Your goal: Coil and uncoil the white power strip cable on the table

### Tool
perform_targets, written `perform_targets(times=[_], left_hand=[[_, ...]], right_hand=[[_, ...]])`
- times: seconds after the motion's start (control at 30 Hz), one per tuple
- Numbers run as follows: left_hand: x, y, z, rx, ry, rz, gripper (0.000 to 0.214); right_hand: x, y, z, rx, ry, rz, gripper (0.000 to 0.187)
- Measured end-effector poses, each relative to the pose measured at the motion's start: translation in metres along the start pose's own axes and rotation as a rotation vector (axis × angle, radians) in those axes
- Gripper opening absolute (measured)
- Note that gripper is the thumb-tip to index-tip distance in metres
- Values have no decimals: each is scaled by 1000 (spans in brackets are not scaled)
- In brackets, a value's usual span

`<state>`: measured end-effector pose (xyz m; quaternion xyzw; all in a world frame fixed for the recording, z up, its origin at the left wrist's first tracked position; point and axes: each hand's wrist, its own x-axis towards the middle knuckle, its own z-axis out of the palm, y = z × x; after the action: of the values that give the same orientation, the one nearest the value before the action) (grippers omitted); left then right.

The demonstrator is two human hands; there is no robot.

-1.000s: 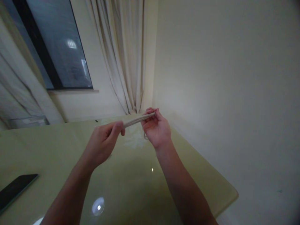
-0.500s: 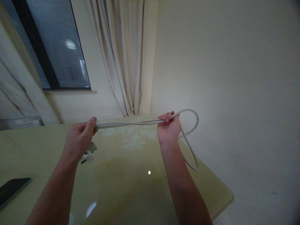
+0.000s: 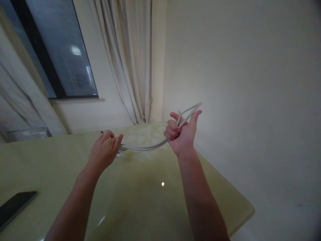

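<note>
A pale grey cable [image 3: 147, 148] runs in doubled strands between my two hands above the table and sags in the middle. My left hand [image 3: 105, 147] is closed around its left end. Beside those fingers a small part of a plug [image 3: 119, 154] shows, mostly hidden by the hand. My right hand [image 3: 182, 132] has its fingers curled around the strands, with the palm turned up and the thumb stretched out to the right. A narrow loop of the cable sticks up past the right thumb.
The glossy yellow-green table [image 3: 140, 201] spreads below, its right corner near the wall [image 3: 240, 100]. A dark flat device [image 3: 16, 206] lies at the left edge. Behind stand a beige curtain [image 3: 130, 60] and a window [image 3: 62, 50].
My hands have come closer together, the left moving right. The taut strands now sag. The wide loop hanging right of my right hand has become a narrow one pointing up.
</note>
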<state>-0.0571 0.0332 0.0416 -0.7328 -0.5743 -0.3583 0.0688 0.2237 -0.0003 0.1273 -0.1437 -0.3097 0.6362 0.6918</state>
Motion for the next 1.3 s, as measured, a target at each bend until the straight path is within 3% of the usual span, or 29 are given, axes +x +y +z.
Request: perform_targets(times=[0.2,0.43,0.5,0.6,0.67,0.73,0.83,0.93,1.07,1.17,1.3], left_hand=[[4,1,13,-195,-167,-164,57],[8,0,9,-478,-119,-210,38],[7,5,11,-703,-54,-338,29],[8,17,15,-1100,199,-644,65],[13,24,17,-1401,343,-890,75],[18,29,15,-1638,338,-1077,62],[22,32,7,-1760,197,-1184,41],[21,34,-1,-1841,111,-1221,32],[19,37,-14,-1909,118,-1173,29],[19,38,-31,-1901,196,-1041,34],[14,21,-63,-1675,416,-747,33]], right_hand=[[-5,-1,5,-78,-108,68,77],[-20,-2,11,-113,-283,191,75],[-24,1,13,-144,-334,237,74],[-24,9,16,-181,-402,282,73],[-22,17,18,-197,-401,287,71],[-18,23,18,-209,-359,281,68],[-13,29,17,-198,-285,246,64],[-9,30,16,-138,-215,206,57],[2,27,8,47,-79,162,47],[18,25,-10,277,117,119,39],[41,22,-41,456,435,123,31]])
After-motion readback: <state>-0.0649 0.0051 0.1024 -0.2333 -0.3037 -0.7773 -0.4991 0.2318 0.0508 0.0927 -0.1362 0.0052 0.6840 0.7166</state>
